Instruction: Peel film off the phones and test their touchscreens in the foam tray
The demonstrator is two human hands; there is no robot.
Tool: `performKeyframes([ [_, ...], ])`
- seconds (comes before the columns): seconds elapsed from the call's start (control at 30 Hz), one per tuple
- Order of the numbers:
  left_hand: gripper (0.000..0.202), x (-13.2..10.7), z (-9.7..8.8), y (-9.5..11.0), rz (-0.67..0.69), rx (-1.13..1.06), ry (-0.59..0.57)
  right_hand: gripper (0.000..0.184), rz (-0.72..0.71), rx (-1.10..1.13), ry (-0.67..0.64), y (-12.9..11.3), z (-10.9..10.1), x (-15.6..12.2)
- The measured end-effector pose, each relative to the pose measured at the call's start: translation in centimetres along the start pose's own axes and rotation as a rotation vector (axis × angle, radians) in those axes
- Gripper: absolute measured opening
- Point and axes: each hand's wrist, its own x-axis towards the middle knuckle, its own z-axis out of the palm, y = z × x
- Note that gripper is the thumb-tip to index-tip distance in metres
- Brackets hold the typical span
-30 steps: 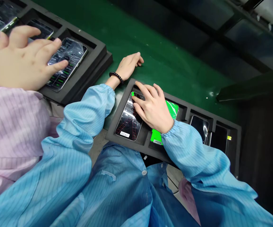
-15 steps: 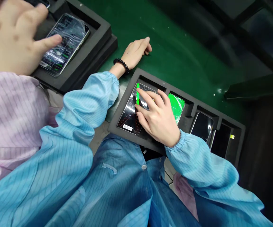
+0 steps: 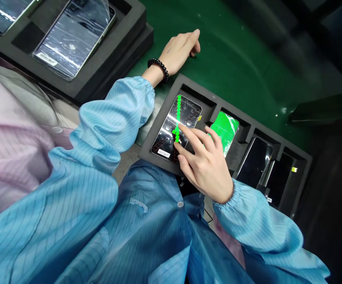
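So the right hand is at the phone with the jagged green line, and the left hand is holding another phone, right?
Not quite: the left hand holds no phone. The head view shows it resting on the green table. The right hand is indeed at the phone with the jagged green line.

Electronics workshop: phones point(image 3: 252, 161) in trays point(image 3: 159, 125)

Bright light catches the blue sleeves point(image 3: 256, 221) up near, while the far right sinks into deep, murky shadow! White glare streaks the wrapped phone point(image 3: 73, 43) on the left, glints dot the red-gridded phone point(image 3: 170, 127), and wide-angle stretch pulls the edges.
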Motion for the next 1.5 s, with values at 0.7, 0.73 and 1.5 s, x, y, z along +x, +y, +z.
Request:
performKeyframes([
  [0.7,0.059,-0.2,0.0,0.1,-0.001,0.012,0.001,0.039,0.108,0.318,-0.048,0.4,-1.7,-0.9],
  [0.73,0.059,-0.2,-0.1,0.1,0.001,0.012,-0.001,0.038,0.132,0.286,-0.006,1.1,-1.6,-0.7],
  [1.5,0.08,-0.4,0.0,0.2,-0.013,0.001,0.001,0.039,0.294,-0.076,0.048,6.0,0.7,2.3],
])
